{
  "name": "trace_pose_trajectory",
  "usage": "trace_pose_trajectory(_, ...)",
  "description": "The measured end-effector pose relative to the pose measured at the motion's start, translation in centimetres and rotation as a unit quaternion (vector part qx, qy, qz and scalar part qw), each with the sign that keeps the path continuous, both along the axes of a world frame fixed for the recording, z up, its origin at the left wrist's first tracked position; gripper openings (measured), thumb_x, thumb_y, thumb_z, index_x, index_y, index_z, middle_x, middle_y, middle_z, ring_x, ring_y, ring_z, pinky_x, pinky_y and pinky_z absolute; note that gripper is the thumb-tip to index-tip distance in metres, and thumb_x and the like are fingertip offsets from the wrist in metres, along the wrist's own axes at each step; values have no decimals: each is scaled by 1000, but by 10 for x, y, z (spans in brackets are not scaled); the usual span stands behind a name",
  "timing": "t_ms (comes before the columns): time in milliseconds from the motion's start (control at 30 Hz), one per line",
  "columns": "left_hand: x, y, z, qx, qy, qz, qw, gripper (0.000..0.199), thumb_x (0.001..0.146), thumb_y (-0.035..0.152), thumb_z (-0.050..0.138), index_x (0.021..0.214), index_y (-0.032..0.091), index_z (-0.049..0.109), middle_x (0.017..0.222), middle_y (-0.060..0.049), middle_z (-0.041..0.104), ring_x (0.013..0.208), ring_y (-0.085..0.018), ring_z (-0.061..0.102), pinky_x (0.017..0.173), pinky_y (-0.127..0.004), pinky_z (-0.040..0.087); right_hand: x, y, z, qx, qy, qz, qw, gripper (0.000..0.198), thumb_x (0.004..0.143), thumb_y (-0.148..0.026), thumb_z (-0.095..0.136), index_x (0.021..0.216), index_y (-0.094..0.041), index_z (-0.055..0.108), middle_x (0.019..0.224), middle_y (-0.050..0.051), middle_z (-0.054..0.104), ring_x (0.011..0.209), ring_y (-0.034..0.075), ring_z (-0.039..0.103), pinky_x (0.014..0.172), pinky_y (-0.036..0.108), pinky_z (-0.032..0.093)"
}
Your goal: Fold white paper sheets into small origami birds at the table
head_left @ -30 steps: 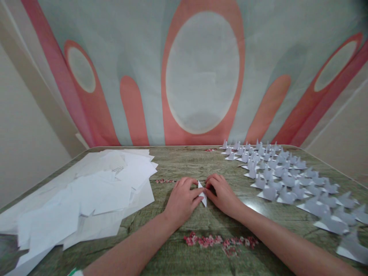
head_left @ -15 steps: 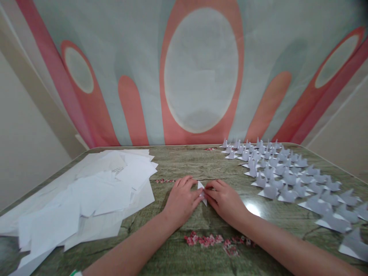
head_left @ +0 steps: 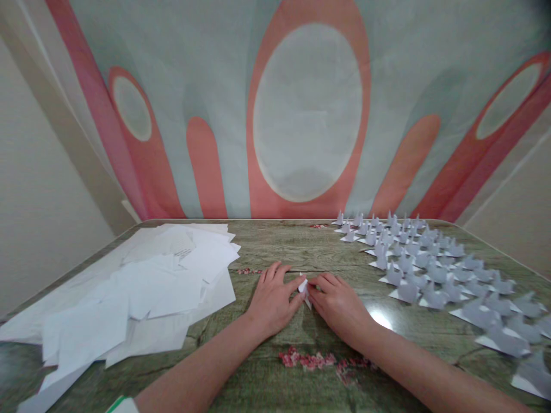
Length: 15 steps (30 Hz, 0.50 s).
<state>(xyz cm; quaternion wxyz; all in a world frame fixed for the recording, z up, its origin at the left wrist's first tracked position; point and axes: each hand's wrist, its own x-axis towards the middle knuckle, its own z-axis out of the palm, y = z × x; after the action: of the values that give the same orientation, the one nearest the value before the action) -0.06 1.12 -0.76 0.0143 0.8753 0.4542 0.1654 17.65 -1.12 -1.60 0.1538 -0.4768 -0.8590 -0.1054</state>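
A small folded piece of white paper [head_left: 303, 287] is between my two hands, over the middle of the table. My left hand [head_left: 275, 298] pinches its left side with thumb and forefinger, the other fingers stretched forward. On the right side, the curled fingertips of my right hand [head_left: 336, 298] grip the same paper. Its lower tip points down between the hands; fingers hide part of the folds.
Loose white paper sheets [head_left: 163, 292] lie overlapping on the left of the wood-patterned table [head_left: 275, 244]. Rows of folded white paper figures [head_left: 434, 269] stand on the right. A patterned backdrop [head_left: 305, 115] hangs behind the table's far edge.
The folded paper looks narrower at the top, where its upper point now bends over. My hands stay close to the same spot, and the whole view has shifted slightly.
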Motion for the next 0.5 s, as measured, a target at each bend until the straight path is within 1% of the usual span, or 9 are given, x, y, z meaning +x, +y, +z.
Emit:
trace_pose_trajectory(100, 0, 0, 1, 2, 11, 13, 1000, 38, 87, 43, 42, 123, 33, 48, 128, -5, 44, 125, -28, 27, 101, -49, 27, -1, -2, -2, 7, 6, 1, 1000, 12, 85, -17, 54, 93, -19, 63, 94, 5, 62, 89, 21, 52, 74, 34, 39)
trace_pose_trajectory(233, -1, 1, 3, 8, 15, 16, 1000, 40, 86, 45, 42, 124, 33, 48, 129, -5, 43, 126, -29, 26, 102, -49, 25, -1, -5, -1, 5, -6, 1, 1000, 21, 83, -18, 57, 103, -21, 60, 95, 5, 62, 89, 21, 52, 75, 34, 38)
trace_pose_trajectory(367, -2, 2, 1, 11, 7, 20, 1000, 42, 84, 45, 45, 124, 32, 47, 129, -6, 43, 128, -30, 24, 103, -51, 21, -1, -4, 1, 0, -16, 7, 1000, 21, 83, -18, 57, 103, -20, 61, 92, 6, 62, 90, 21, 52, 77, 34, 37)
trace_pose_trajectory(500, -1, 1, 3, 4, -26, 9, 1000, 45, 81, 40, 50, 124, 28, 46, 130, -7, 41, 127, -29, 25, 102, -50, 22, -3, -3, 2, -4, -13, 6, 1000, 20, 84, -18, 55, 102, -20, 61, 92, 6, 61, 90, 21, 52, 78, 35, 37)
